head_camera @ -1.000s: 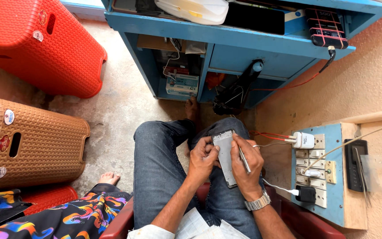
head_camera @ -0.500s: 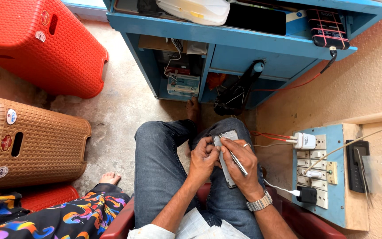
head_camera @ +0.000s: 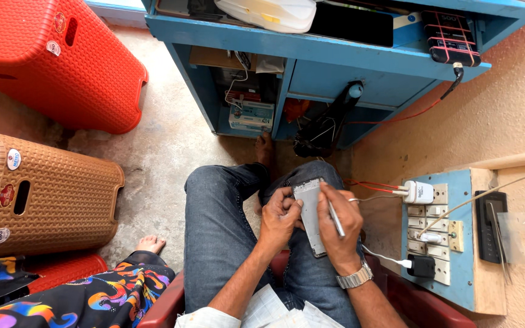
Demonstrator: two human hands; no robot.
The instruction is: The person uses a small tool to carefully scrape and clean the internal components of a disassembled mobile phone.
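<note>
Head view showed a slim grey opened phone body (head_camera: 309, 215) over the lap, left hand (head_camera: 277, 220) closed around its edge, right hand (head_camera: 338, 229) pinching a thin metal tool (head_camera: 335, 217) that could slip and gouge it.

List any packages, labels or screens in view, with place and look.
Round stickers: red and white, on the tan woven stool at left.
Boxed package: pale with teal print, inside the blue desk's open compartment.
Dark screen: black rectangle, flat on the desktop.
</note>
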